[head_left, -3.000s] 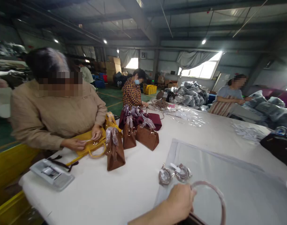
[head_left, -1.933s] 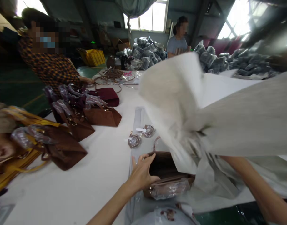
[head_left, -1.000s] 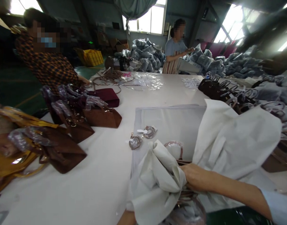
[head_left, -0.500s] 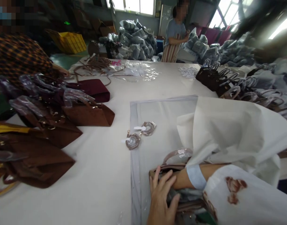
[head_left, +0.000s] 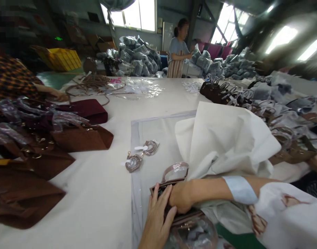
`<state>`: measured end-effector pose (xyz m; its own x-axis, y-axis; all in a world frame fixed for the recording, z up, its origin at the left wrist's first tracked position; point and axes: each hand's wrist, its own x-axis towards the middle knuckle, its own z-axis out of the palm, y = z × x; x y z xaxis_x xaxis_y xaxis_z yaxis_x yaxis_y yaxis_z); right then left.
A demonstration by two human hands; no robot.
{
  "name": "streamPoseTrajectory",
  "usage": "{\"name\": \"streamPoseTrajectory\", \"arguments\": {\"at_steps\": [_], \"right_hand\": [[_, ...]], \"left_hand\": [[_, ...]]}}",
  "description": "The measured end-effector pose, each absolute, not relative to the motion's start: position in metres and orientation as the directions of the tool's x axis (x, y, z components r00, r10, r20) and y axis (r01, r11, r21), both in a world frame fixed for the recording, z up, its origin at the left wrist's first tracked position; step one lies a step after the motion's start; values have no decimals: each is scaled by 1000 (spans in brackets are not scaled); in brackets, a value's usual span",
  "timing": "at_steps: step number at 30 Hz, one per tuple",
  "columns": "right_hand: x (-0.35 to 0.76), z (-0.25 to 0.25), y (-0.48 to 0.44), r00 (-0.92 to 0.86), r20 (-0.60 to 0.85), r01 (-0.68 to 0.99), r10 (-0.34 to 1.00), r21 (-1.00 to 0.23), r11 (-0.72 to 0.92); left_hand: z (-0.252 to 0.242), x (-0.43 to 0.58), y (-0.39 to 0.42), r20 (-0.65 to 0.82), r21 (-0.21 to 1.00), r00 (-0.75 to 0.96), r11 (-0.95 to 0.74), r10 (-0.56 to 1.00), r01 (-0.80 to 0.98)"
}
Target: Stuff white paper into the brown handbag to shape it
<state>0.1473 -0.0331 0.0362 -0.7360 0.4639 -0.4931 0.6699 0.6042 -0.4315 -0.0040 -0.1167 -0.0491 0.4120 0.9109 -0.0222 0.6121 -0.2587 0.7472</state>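
At the far left, brown bags (head_left: 26,166) are lying in a row on the white table (head_left: 96,207), with film around their handles. A maroon bag (head_left: 89,110) is lying behind them, near a co-worker's hand (head_left: 59,97). Just right of them, two wrapped metal fittings (head_left: 141,155) are resting on the edge of a grey sheet (head_left: 153,128), well apart from the hands.

At the bottom centre, the left hand (head_left: 157,221) is lying flat, fingers spread, on the near rim of a small brown bag (head_left: 179,218). It is pressing, not gripping. The bag is sitting on the grey sheet at the table's near edge, its film-wrapped handle (head_left: 175,171) standing up behind it. The right hand (head_left: 180,197) is reaching into the bag's mouth; the fingers are hidden inside, so it cannot be told whether they are closed or apart. White cloth (head_left: 223,141) is bunching over the right forearm and touching the bag.

At the far right, dark bags (head_left: 226,95) are standing in a row. A person in an apron (head_left: 178,57) is standing beyond the table.
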Motion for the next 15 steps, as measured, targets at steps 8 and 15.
{"name": "streamPoseTrajectory", "arguments": {"at_steps": [8, 15], "right_hand": [[254, 168, -133, -498, -590, 704, 635, -703, -101], [324, 43, -214, -102, -650, 750, 753, -547, -371]], "left_hand": [[-5, 10, -92, 66, 548, 581, -516, 812, 659], [-5, 62, -72, -395, 612, 686, -382, 611, 692]]}}
